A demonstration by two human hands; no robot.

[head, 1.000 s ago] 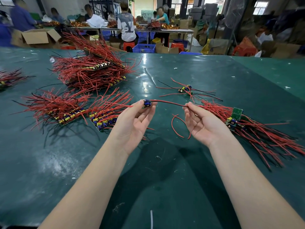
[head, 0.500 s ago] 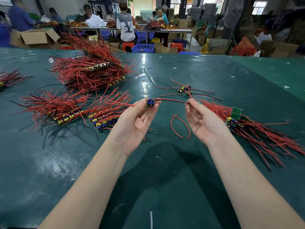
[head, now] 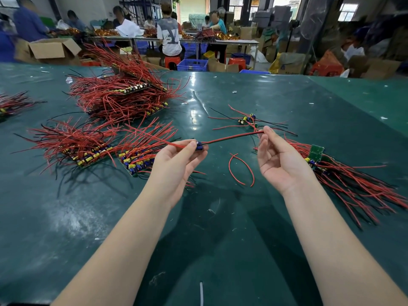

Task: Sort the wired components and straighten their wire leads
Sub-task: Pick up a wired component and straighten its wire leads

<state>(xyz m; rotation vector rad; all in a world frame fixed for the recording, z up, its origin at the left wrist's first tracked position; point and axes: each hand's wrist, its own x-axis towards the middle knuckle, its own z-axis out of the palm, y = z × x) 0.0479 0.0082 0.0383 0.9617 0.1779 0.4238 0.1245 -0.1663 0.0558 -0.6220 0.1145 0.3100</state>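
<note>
We hold one wired component (head: pixel 199 146) pinched in L hand (head: pixel 176 166), R hand (head: pixel 279 161) fingertips pinching its red/blk leads (head: pixel 234 137) taut above green table (head: pixel 220 239).

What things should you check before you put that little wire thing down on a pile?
1. Left hand pinches the component: ok.
2. Right hand holds the far end of the lead: ok.
3. Lead stretched nearly straight between the hands: ok.
4. Sorted pile close by the left hand: ok.
5. Loose red wire lies on the table, apart from the lead: ok.
6. Other lead straight: cannot tell.
</note>
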